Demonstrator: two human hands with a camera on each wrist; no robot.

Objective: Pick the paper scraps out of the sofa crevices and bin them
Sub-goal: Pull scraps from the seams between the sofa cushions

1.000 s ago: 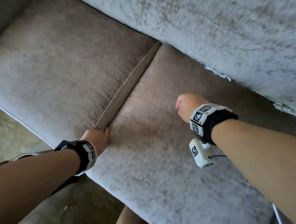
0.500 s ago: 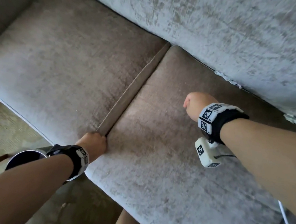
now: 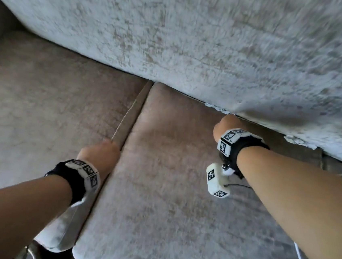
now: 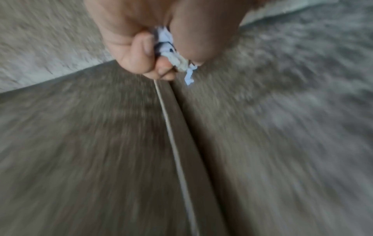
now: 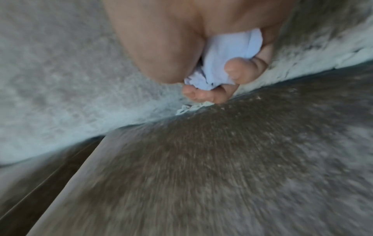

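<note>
White paper scrap (image 3: pixel 214 107) lying along the back crevice, just beyond the right hand (image 3: pixel 225 125).
Both hands are clutching crumpled paper already (left hand (image 3: pixel 100 153) over the seam between seat cushions), the right being nearer; another scrap (image 3: pixel 299 141) is lying farther right.

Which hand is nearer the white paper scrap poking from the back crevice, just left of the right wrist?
Right. The right hand is at the back crevice, almost touching that white paper scrap; the left hand sits at the seam between the seat cushions, well away.
</note>
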